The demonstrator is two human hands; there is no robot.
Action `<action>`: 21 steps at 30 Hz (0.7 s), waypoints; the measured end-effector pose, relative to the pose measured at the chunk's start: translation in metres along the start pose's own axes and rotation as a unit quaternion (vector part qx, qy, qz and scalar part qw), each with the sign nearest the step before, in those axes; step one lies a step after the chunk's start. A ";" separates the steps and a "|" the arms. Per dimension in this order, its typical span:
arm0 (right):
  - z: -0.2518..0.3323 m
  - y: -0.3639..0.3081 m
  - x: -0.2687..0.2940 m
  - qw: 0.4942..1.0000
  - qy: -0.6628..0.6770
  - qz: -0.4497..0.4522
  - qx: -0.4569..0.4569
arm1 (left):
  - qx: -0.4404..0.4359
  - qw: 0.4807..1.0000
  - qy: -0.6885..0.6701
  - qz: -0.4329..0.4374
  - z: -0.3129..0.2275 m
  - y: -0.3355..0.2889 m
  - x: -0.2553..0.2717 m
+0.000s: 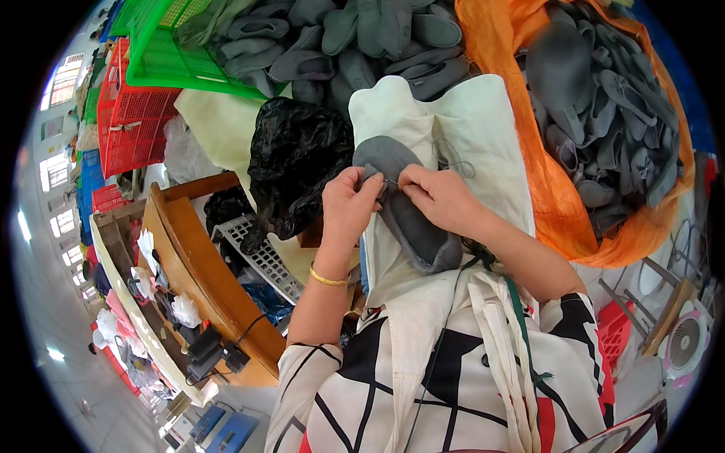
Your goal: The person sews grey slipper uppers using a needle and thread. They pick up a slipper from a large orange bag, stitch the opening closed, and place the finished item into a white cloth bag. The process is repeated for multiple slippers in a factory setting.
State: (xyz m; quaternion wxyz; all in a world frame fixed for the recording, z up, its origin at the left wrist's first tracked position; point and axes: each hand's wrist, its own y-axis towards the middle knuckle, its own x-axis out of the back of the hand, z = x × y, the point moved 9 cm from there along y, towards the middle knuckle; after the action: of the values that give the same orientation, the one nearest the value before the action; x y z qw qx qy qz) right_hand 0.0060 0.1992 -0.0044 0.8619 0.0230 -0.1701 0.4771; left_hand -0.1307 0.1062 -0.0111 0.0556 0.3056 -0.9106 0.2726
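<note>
A dark grey cloth shoe point(423, 230) lies over a white cloth point(495, 143) on my lap, its toe and heel pointing away from and toward me at a slant. My left hand point(351, 198) is closed, pinching the shoe's edge between thumb and fingers. Just beside it, my right hand point(438, 198) is closed in a pinch at the shoe's opening. Something thin and pale, a needle or thread, shows between the fingertips. Past my right hand, a loose loop of dark thread point(462, 164) rests on the white cloth.
Grey shoes point(362, 30) are heaped beyond my lap beside a green crate point(196, 81). An orange sack point(555, 219) of similar pieces stands at right. Left are a black plastic bag point(291, 158), a wooden desk point(200, 264) and red crates point(136, 113). A fan point(686, 341) stands lower right.
</note>
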 end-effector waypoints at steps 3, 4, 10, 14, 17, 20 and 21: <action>0.003 0.001 -0.001 1.000 -0.021 0.004 0.007 | 0.026 0.999 -0.011 0.020 0.000 0.000 0.000; 0.005 0.002 -0.001 0.999 -0.033 0.003 0.020 | 0.031 0.999 -0.022 0.026 0.001 0.001 0.000; 0.011 0.011 0.000 0.994 -0.092 0.012 0.062 | 0.048 0.996 -0.060 0.044 0.002 0.002 -0.003; 0.011 0.012 0.001 0.991 -0.106 0.039 0.065 | 0.049 0.995 -0.079 0.047 0.002 0.001 -0.004; 0.015 0.013 0.003 0.990 -0.109 0.060 0.061 | 0.049 0.994 -0.082 0.047 0.004 0.001 -0.004; 0.019 0.014 0.003 0.989 -0.110 0.074 0.062 | 0.048 0.994 -0.089 0.049 0.002 0.000 -0.003; 0.020 0.015 0.003 0.989 -0.109 0.078 0.065 | 0.048 0.993 -0.094 0.049 0.001 -0.001 -0.003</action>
State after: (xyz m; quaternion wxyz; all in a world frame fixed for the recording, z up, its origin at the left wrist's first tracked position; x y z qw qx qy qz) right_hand -0.0106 0.2054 0.0132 0.7950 0.1175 -0.2332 0.5475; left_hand -0.1279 0.1069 -0.0125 -0.0582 0.2868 -0.9116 0.2887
